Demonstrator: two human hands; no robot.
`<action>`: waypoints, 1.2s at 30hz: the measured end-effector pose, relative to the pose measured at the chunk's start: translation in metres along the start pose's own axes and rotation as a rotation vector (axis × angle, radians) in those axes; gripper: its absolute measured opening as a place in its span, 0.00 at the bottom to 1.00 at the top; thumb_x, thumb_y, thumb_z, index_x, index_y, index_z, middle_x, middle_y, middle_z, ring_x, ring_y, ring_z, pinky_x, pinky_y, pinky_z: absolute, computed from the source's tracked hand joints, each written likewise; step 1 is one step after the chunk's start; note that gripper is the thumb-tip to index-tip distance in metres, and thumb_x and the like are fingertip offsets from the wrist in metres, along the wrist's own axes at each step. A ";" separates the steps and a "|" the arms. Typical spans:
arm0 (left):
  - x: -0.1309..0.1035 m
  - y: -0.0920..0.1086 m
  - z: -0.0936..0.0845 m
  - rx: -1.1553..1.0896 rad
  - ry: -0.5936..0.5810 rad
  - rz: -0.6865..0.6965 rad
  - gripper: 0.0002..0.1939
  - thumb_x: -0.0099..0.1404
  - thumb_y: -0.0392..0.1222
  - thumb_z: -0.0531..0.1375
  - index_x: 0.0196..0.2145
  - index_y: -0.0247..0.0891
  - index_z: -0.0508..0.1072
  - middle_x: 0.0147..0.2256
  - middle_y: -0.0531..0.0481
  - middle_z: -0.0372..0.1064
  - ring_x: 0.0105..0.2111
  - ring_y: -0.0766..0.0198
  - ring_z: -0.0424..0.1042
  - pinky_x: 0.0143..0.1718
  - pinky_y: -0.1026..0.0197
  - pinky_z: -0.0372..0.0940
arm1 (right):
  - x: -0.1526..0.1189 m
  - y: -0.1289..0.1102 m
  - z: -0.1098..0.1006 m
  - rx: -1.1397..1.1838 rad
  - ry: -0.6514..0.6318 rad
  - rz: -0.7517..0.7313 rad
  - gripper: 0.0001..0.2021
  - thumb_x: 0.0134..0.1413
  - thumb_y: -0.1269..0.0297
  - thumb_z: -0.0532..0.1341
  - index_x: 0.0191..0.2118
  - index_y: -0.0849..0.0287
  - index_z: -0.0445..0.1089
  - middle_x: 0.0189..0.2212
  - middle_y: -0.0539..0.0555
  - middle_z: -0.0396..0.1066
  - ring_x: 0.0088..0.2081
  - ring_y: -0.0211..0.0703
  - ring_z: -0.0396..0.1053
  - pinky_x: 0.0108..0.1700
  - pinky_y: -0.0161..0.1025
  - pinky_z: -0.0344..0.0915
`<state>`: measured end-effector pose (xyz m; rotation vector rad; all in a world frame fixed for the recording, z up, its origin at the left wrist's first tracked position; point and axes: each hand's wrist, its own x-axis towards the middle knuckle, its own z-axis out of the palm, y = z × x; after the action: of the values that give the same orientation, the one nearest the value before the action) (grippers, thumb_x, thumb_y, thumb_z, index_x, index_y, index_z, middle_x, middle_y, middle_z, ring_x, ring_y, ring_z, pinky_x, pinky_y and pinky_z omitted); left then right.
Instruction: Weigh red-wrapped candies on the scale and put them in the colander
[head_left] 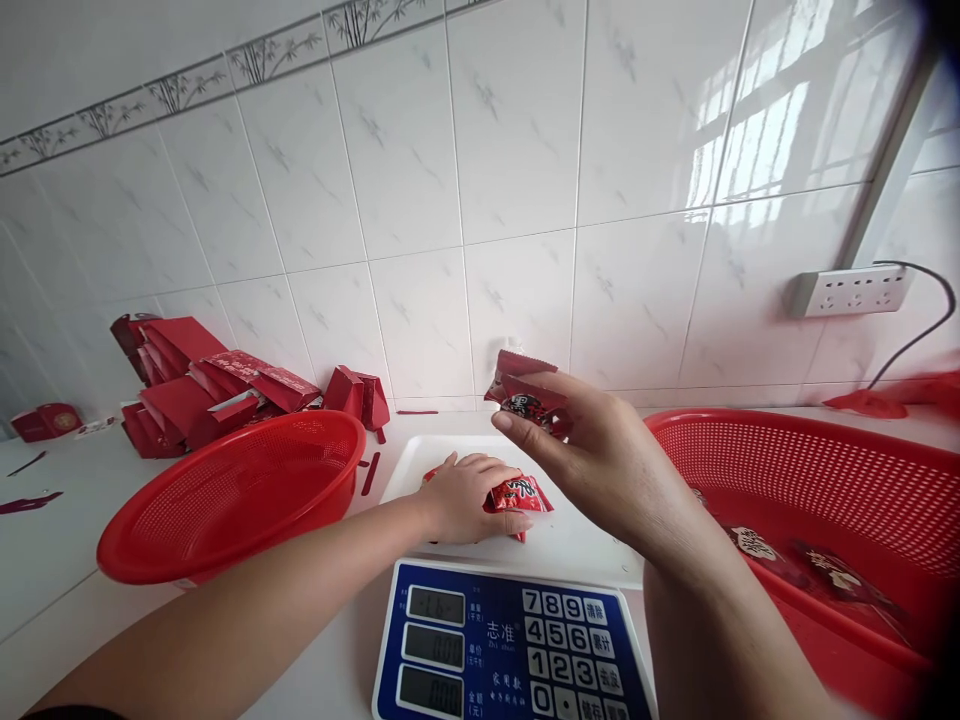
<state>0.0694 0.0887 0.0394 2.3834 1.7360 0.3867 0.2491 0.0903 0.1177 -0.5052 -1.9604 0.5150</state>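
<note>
In the head view, my left hand (pixel 466 500) rests on the white tray (pixel 585 530) of a scale, its fingers curled over shiny red snack packets (pixel 519 492). Dark printed lettering shows on the packet beside my thumb; the others are mostly hidden under the palm. Above the tray's right side, my right hand (pixel 607 455) is raised, pinching a dark red packet (pixel 525 393) with a crimped edge between thumb and fingers. The blue keypad panel (pixel 502 640) of the scale lies in front of both hands, with three small displays on its left.
A red plastic basket (pixel 135 540) stands at the left. Another red basket (pixel 810 425) at the right holds several dark red packets (pixel 832 570). Red folded boxes (pixel 187 390) are piled by the tiled wall (pixel 517 170). A power strip (pixel 855 291) with a black cable hangs at the right.
</note>
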 end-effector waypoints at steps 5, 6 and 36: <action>0.001 -0.002 0.003 0.020 0.091 0.014 0.20 0.60 0.56 0.60 0.45 0.43 0.73 0.50 0.46 0.71 0.52 0.46 0.66 0.56 0.43 0.58 | 0.000 0.001 0.001 0.038 -0.008 0.005 0.12 0.57 0.60 0.61 0.44 0.57 0.75 0.47 0.57 0.76 0.45 0.49 0.75 0.45 0.45 0.73; 0.001 -0.002 0.003 0.030 0.100 0.008 0.19 0.59 0.54 0.61 0.44 0.42 0.73 0.49 0.46 0.71 0.51 0.46 0.66 0.56 0.44 0.58 | 0.000 0.001 0.001 0.042 -0.011 0.004 0.12 0.57 0.60 0.61 0.44 0.57 0.75 0.49 0.57 0.75 0.46 0.49 0.75 0.45 0.45 0.73; -0.028 -0.056 -0.051 -0.236 -0.066 -0.351 0.17 0.54 0.33 0.57 0.41 0.42 0.76 0.42 0.53 0.76 0.43 0.59 0.73 0.44 0.61 0.66 | -0.001 0.000 0.001 0.046 -0.012 -0.007 0.12 0.58 0.58 0.61 0.44 0.58 0.75 0.52 0.58 0.73 0.49 0.49 0.73 0.45 0.43 0.73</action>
<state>-0.0049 0.0783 0.0690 1.8660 1.9099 0.4268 0.2485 0.0898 0.1165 -0.4672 -1.9567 0.5580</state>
